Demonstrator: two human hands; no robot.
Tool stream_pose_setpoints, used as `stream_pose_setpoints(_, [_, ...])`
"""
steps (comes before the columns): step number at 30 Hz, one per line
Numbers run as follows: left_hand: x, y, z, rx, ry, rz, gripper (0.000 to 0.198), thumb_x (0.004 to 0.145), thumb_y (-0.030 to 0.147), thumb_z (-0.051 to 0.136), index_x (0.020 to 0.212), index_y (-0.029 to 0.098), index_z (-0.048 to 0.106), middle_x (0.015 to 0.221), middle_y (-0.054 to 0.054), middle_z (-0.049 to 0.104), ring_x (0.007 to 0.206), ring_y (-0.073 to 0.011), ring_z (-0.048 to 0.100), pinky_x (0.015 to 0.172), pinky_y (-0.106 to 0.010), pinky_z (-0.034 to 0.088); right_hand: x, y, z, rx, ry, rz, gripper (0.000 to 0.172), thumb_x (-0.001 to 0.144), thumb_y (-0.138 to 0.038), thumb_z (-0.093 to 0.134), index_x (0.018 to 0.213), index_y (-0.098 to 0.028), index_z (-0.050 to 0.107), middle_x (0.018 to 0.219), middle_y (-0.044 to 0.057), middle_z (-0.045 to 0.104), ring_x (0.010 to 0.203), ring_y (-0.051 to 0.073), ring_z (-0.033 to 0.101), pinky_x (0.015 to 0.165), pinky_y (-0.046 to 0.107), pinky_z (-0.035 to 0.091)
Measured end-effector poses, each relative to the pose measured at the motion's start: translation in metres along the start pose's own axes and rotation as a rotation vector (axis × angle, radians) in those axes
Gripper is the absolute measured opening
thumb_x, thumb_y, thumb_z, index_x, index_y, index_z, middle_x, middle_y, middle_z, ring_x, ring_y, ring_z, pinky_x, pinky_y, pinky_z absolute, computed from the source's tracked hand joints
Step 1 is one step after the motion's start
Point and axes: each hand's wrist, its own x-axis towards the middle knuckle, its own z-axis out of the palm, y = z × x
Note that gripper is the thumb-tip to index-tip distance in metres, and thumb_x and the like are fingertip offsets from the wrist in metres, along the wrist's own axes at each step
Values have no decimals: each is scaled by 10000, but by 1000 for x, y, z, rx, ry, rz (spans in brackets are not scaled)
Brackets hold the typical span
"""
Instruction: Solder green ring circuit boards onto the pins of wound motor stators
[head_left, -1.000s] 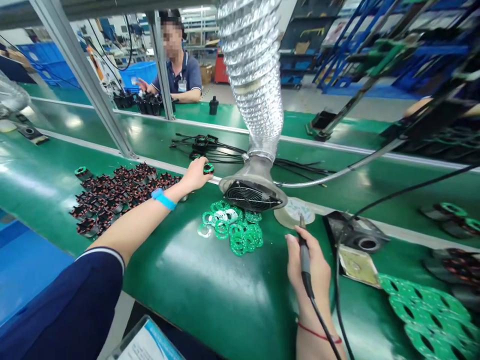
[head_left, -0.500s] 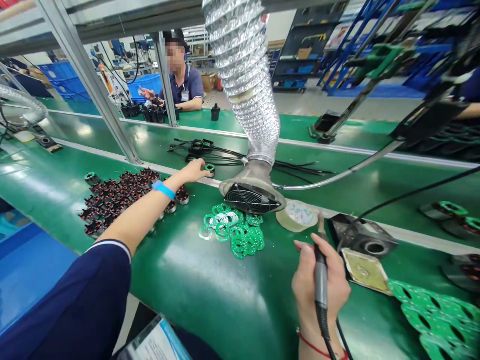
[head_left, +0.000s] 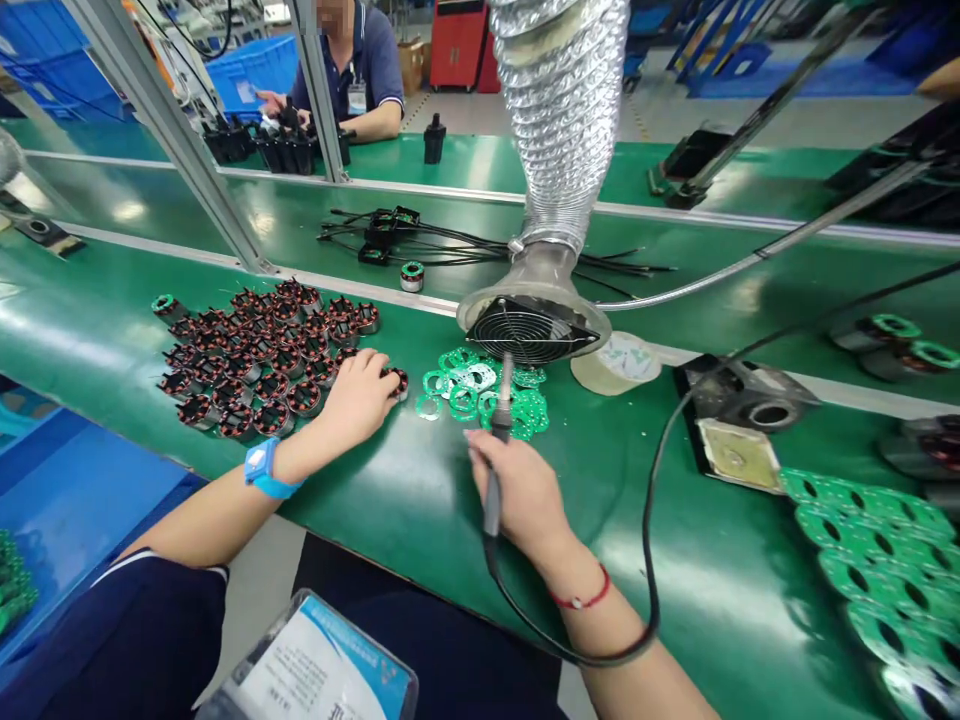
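Note:
My left hand (head_left: 361,400) has its fingers curled round a copper-wound motor stator (head_left: 400,384) at the right edge of a cluster of similar stators (head_left: 274,350); part of it is hidden by the fingers. My right hand (head_left: 525,490) grips a soldering iron (head_left: 495,480) like a pen, its tip pointing up and away near the pile of green ring-shaped circuit boards (head_left: 463,402). One stator with a green ring on top (head_left: 412,277) stands alone beyond the metal rail.
A fume extractor hood (head_left: 536,325) on a silver duct hangs over the ring boards. To the right are a roll of tape (head_left: 615,362), a soldering iron stand (head_left: 750,400) with a sponge (head_left: 739,455), and green board panels (head_left: 877,560). A co-worker (head_left: 349,70) sits opposite.
My left hand has let go of the green-topped stator beyond the rail and come back to a stator beside the cluster. My right hand has moved left with the iron. The camera view has tilted down.

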Motion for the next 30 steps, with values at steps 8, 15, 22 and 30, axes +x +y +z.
stream_pose_setpoints(8, [-57,9,8,-309,66,-26,330,871,309,649,1133,150,526,1276,-181,530,1219,-330,499,980,-509,464,57,-16,34,-150,-417,60,299,942,-122,433,1198,-197,567,973,105,674,864,248,616,743,331,457])
stream_pose_setpoints(15, [-77,-16,20,-339,-126,-149,568,840,421,683,1277,108,496,1398,-229,456,1311,-397,403,1076,-595,355,55,-10,33,-155,-429,113,303,900,-133,498,1194,-169,565,1006,131,670,893,267,622,745,352,467])
stream_pose_setpoints(22, [-40,-2,18,-546,-160,-75,512,811,367,729,1247,185,531,1361,-142,552,1302,-332,450,1098,-533,337,28,-7,12,-38,-227,45,269,931,-203,461,1155,-213,610,953,80,716,862,235,661,766,361,499])
stream_pose_setpoints(30, [-14,5,-10,-417,-191,112,424,821,284,686,1191,161,520,1125,-111,624,1054,-283,570,922,-417,413,-7,-6,-13,9,-28,53,336,976,-400,507,1214,-209,650,812,38,720,640,160,628,626,285,487])
